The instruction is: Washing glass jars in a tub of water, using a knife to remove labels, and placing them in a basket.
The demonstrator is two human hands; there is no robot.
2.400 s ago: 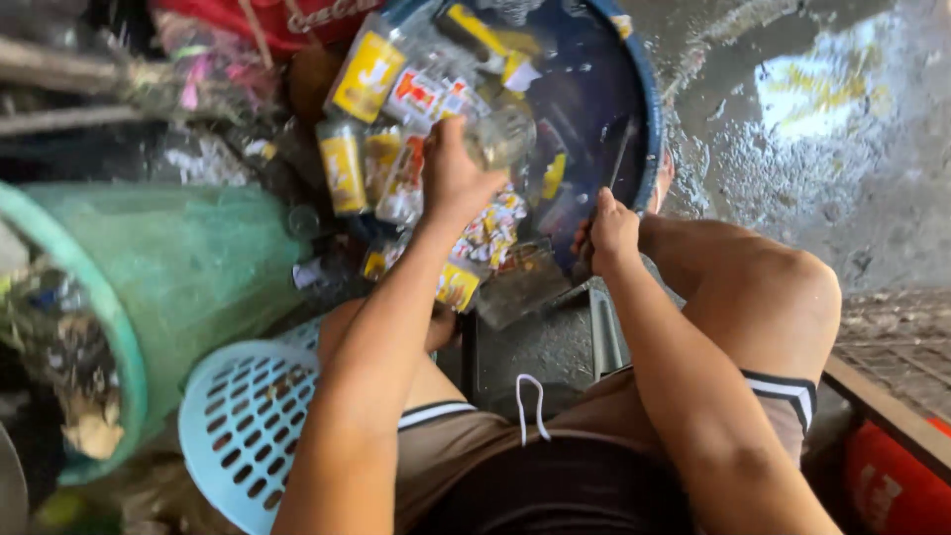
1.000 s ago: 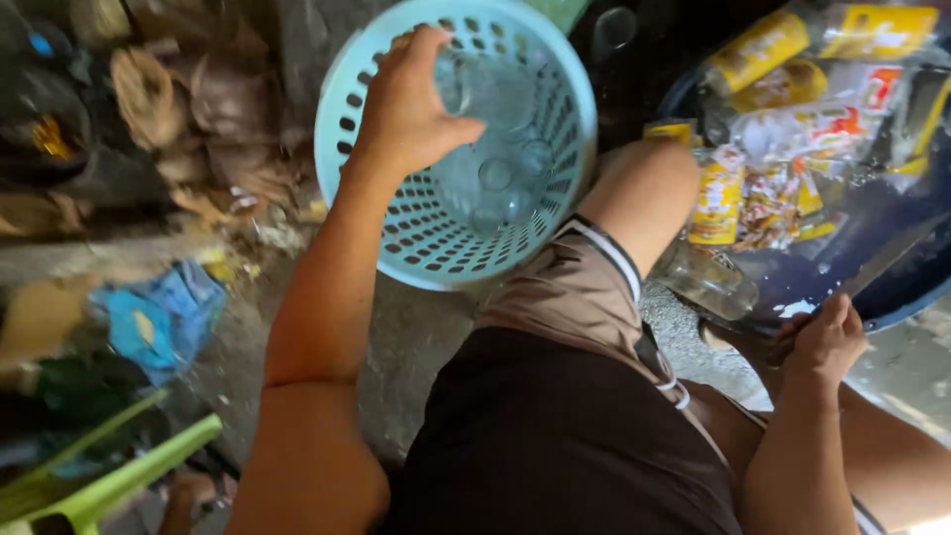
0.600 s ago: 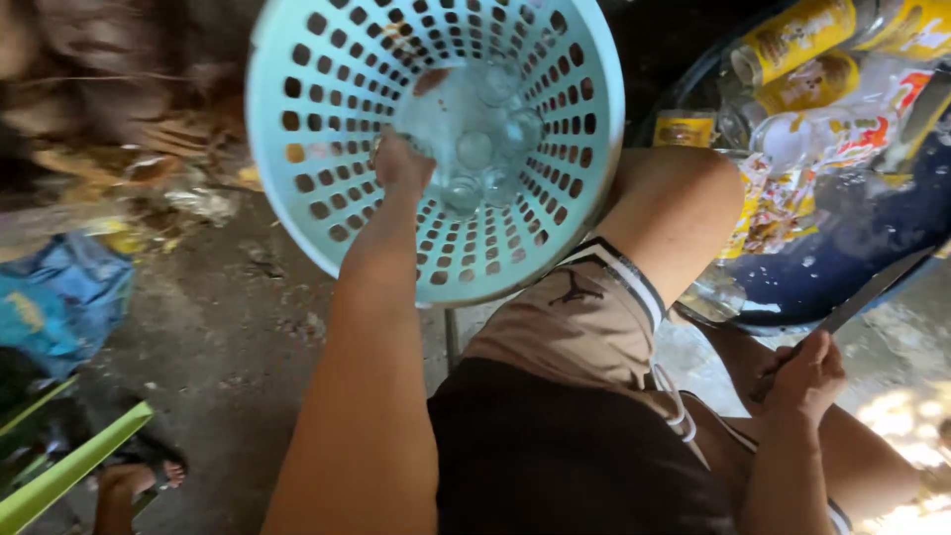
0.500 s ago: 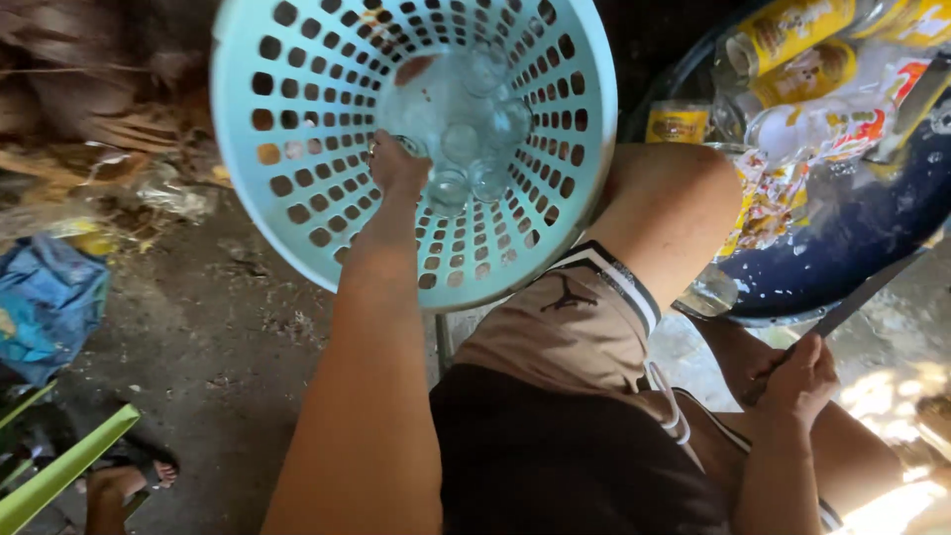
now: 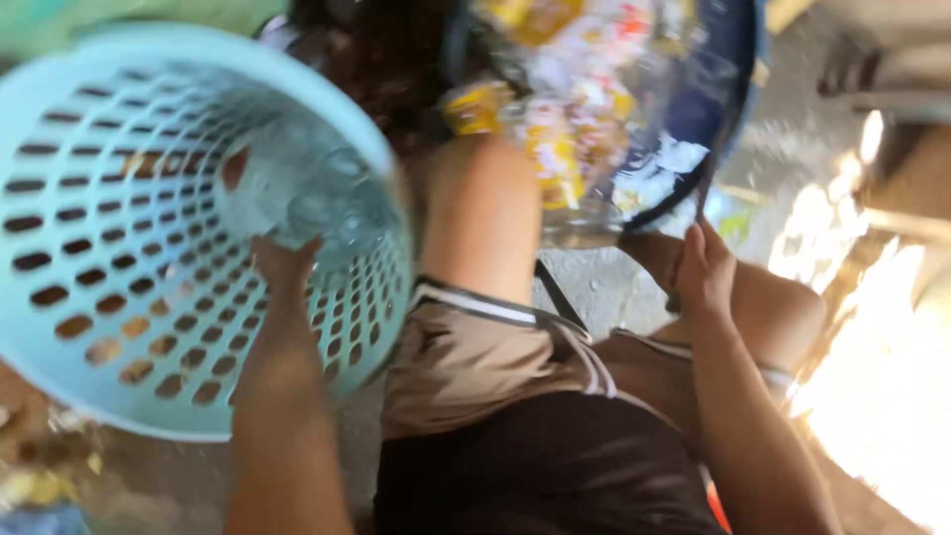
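Two hands: left hand [image 5: 282, 272] inside basket [image 5: 129, 386], right hand [image 5: 705, 272] by basin [image 5: 728, 94].

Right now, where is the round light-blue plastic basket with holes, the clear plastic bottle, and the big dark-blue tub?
Round light-blue plastic basket with holes [image 5: 89, 327]: head view, on its perforated inner wall.
Clear plastic bottle [image 5: 297, 203]: head view, on its see-through body inside the basket.
Big dark-blue tub [image 5: 718, 99]: head view, on its inner wall.
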